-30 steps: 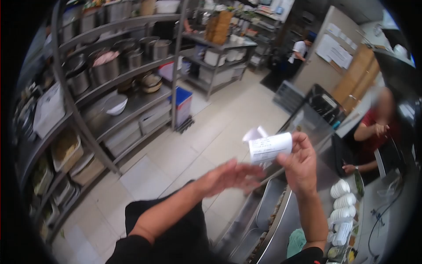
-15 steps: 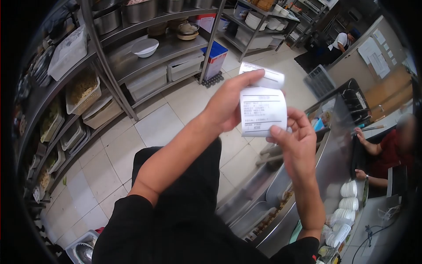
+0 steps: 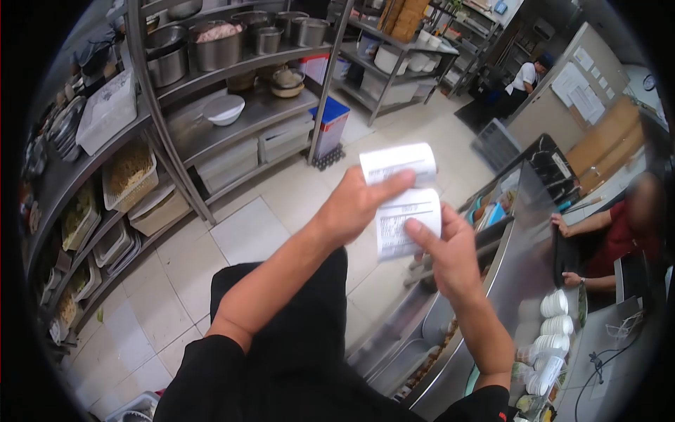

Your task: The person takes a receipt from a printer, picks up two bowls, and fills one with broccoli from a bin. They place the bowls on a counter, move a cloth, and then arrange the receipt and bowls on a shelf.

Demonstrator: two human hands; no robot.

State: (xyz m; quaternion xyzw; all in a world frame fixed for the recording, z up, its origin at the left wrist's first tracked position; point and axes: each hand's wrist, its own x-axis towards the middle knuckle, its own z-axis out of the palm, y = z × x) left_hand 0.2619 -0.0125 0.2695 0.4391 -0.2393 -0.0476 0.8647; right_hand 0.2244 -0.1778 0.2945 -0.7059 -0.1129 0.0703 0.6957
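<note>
Two curled parts of white printed order receipt show between my hands, in front of my chest. My left hand (image 3: 355,200) is closed on the upper part (image 3: 399,156), its thumb laid across the paper. Just below, the lower part (image 3: 408,204) is pinched by my right hand (image 3: 453,253), with the thumb on the printed face and the fingers behind. Dark rules and small lines of text run over the lower part, too blurred to read. Whether both parts belong to one strip I cannot tell.
Steel shelves (image 3: 246,133) with pots, bowls and bins stand ahead and left. A steel counter (image 3: 517,218) runs along my right, with stacked white containers (image 3: 554,304) beyond it. A person in a red shirt (image 3: 619,243) stands across the counter; another person (image 3: 524,79) is far back.
Both hands have come lower and a little left in view with the paper. My right thumb now sits higher on the lower part, and more of the upper part shows above my left thumb.
</note>
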